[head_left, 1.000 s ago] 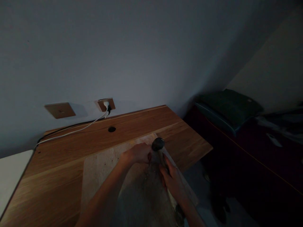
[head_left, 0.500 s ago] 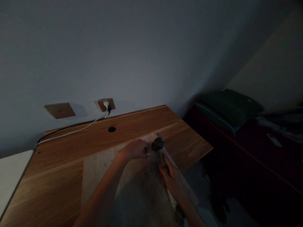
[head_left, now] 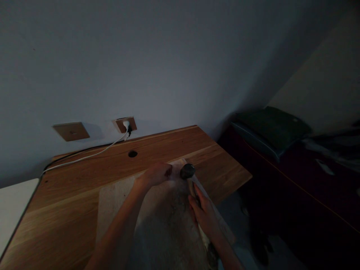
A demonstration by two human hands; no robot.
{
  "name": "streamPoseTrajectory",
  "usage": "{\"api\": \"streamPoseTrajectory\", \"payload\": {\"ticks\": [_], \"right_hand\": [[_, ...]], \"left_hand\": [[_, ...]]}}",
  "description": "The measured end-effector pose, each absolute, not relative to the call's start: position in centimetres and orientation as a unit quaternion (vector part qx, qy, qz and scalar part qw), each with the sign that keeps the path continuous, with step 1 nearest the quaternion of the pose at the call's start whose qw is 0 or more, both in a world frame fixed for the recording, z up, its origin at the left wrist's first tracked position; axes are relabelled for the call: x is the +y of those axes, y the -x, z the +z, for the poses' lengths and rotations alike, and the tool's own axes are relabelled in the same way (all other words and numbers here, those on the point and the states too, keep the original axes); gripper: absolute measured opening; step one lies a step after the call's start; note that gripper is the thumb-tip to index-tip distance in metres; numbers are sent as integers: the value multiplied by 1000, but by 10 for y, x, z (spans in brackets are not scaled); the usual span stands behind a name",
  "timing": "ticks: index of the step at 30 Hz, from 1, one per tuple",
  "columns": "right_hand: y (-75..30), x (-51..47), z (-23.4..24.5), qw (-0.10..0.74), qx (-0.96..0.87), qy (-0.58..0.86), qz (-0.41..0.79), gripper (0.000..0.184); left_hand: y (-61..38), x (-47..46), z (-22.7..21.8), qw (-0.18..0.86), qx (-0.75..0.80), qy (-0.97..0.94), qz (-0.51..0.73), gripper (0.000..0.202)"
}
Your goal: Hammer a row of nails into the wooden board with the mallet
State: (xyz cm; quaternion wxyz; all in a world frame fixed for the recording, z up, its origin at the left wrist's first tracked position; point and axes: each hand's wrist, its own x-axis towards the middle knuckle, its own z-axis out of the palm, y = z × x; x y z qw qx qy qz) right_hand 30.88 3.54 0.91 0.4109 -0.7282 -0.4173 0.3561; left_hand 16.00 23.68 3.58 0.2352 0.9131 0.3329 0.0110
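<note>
A hammer lies along the right side of a pale sheet of paper on a wooden desk. Its dark head points away from me, near the sheet's far corner. My right hand is wrapped around the hammer's handle. My left hand rests curled on the sheet just left of the hammer head, fingers closed; the dim light hides what, if anything, is in them. Small dark crumbs lie on the paper between my hands.
A white cable runs from a wall socket across the desk's back edge, beside a round cable hole. Another wall plate sits to the left. Dark furniture with a cushion stands right of the desk.
My left hand has slid up and to the left, away from the hammer head. The right hand and hammer have barely moved.
</note>
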Motion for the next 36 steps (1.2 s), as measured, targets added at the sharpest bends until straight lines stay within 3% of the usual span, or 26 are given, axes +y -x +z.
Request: {"api": "streamPoseTrajectory", "payload": {"ticks": [3,10,18,36], "right_hand": [[-309,35,10,409,-421,731,349,70],[-308,36,15,409,-419,731,352,70],[-305,37,23,418,-407,725,366,70],[-306,36,15,427,-409,720,362,71]], "left_hand": [[-158,242,31,245,339,-908,24,20],[-154,245,32,266,330,-905,35,10],[-158,246,26,247,327,-909,84,19],[-157,250,18,250,334,-904,94,6]]}}
